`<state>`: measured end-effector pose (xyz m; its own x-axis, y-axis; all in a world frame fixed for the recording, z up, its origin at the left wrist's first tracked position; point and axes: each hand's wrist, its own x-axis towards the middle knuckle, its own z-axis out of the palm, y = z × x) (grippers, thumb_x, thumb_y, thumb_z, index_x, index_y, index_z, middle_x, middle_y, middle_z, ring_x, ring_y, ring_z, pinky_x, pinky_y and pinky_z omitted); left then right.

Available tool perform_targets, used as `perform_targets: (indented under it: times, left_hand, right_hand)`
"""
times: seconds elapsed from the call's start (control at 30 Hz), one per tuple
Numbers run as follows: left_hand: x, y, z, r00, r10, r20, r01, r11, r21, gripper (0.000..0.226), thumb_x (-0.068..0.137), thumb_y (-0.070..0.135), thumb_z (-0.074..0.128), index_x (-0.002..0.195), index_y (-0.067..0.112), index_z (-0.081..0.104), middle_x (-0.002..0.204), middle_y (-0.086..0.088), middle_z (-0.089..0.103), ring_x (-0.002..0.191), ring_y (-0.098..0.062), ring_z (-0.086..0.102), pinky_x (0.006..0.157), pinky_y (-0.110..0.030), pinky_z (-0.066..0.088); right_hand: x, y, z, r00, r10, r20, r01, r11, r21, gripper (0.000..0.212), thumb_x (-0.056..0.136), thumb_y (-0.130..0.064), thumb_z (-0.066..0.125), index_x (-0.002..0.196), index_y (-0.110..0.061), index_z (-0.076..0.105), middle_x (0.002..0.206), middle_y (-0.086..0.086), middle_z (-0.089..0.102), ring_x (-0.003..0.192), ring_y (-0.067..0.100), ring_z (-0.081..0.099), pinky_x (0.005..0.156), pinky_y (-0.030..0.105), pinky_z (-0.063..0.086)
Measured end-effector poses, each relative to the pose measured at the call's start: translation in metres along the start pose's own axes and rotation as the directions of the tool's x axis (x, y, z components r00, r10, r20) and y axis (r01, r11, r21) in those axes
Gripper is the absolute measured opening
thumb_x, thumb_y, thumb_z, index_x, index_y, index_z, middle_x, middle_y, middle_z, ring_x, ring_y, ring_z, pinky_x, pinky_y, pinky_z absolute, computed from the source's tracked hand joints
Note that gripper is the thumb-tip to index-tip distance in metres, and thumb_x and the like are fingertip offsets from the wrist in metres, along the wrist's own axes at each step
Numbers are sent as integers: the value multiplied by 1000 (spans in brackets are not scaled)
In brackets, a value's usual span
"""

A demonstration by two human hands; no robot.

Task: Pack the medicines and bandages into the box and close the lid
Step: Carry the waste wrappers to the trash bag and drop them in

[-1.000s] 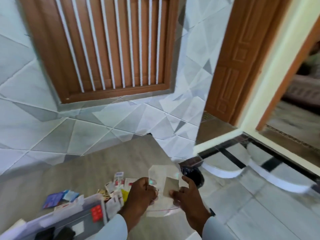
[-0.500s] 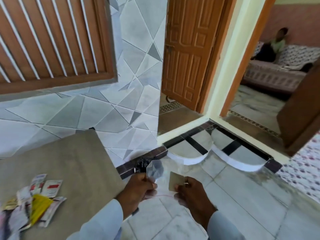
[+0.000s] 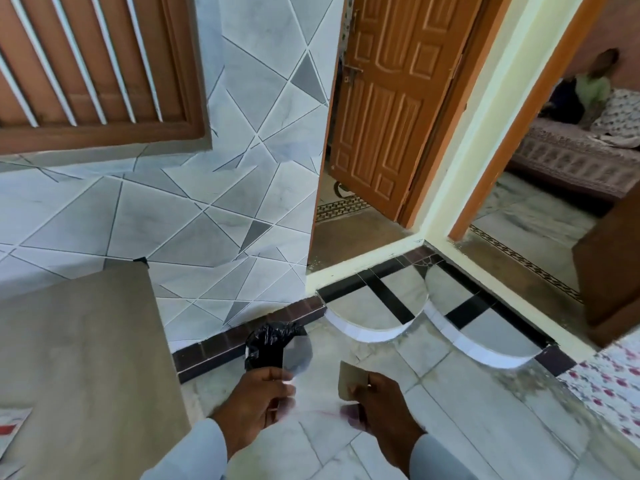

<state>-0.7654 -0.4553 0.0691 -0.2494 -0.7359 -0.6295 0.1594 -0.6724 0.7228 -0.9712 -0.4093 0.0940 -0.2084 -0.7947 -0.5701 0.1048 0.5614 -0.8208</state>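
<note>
Clear plastic pouch point(image 3: 311, 407), held over the floor point(image 3: 450, 393) to the right of the tabletop point(image 3: 86, 341), stretched between both hands. Left hand point(image 3: 258, 398) pinches its left edge, fingers curled. Right hand point(image 3: 375, 408) pinches the right edge together with a small tan card point(image 3: 351, 377), upright. Black plastic bag point(image 3: 268, 344) lies on the floor just beyond the left hand, against the dark skirting. Packet corner point(image 3: 12, 426) on the tabletop's near left edge. Brown door point(image 3: 398, 109) ajar, far right

Head view, down-forward (near), over floor point(image 3: 433, 393).
</note>
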Motion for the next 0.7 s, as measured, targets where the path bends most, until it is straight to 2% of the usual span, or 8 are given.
perform_targets:
  times: [0.07, 0.17, 0.27, 0.37, 0.53, 0.6, 0.7]
  left_hand:
    - [21, 7, 2, 999, -41, -34, 42, 999, 14, 19, 78, -6, 67, 93, 4, 62, 69, -15, 62, 51, -22, 60, 48, -23, 48]
    - [54, 16, 1, 993, -58, -100, 60, 998, 15, 20, 78, -4, 68, 96, 3, 62, 69, -13, 64, 61, -24, 63, 56, -26, 52]
    - [80, 27, -1, 985, -29, -171, 29, 1000, 1, 17, 80, -6, 65, 95, 0, 62, 65, -11, 62, 57, -21, 59, 55, -26, 48]
    - [115, 43, -3, 973, -5, -231, -3, 999, -33, 13, 80, -11, 60, 81, 2, 62, 64, -13, 59, 52, -20, 56, 51, -25, 44]
    - [185, 68, -9, 928, -9, -372, -3, 999, -32, 25, 73, -14, 57, 63, 9, 62, 64, -13, 56, 54, -22, 48, 52, -24, 39]
    - [217, 79, -13, 899, -12, -438, 13, 1000, 1, 20, 72, -11, 59, 66, 7, 65, 63, -11, 56, 57, -22, 48, 53, -25, 39]
    - [267, 83, -21, 835, -58, -547, 85, 996, 24, 19, 72, -6, 60, 68, 11, 66, 64, -9, 60, 57, -22, 51, 54, -26, 42]
  right_hand:
    - [25, -12, 1, 998, 60, -3, -60, 998, -7, 16, 89, 3, 51, 96, -2, 65, 85, 20, 70, 54, 25, 64, 49, 26, 50]
    - [66, -26, 7, 991, 135, 5, -135, 988, -76, 16, 87, 8, 49, 94, 5, 63, 76, 22, 67, 54, 28, 59, 49, 25, 44]
    - [101, -39, 22, 986, 169, 8, -165, 968, -191, 18, 86, 10, 47, 93, 2, 62, 72, 17, 68, 53, 25, 59, 51, 28, 43]
    - [148, -55, 38, 986, 164, 17, -152, 945, -289, 19, 85, 12, 46, 87, 0, 60, 70, 17, 63, 51, 22, 59, 53, 30, 45]
    - [246, -70, 63, 984, 174, 50, -137, 898, -418, 7, 75, 5, 54, 79, 0, 58, 74, 20, 59, 62, 29, 61, 62, 38, 51]
    - [292, -72, 70, 974, 210, 86, -153, 887, -435, 7, 76, 4, 55, 82, 4, 58, 76, 20, 60, 63, 29, 61, 60, 36, 52]
    - [351, -74, 81, 942, 307, 134, -208, 850, -484, 13, 83, 6, 53, 82, -5, 60, 73, 17, 61, 61, 26, 59, 53, 32, 48]
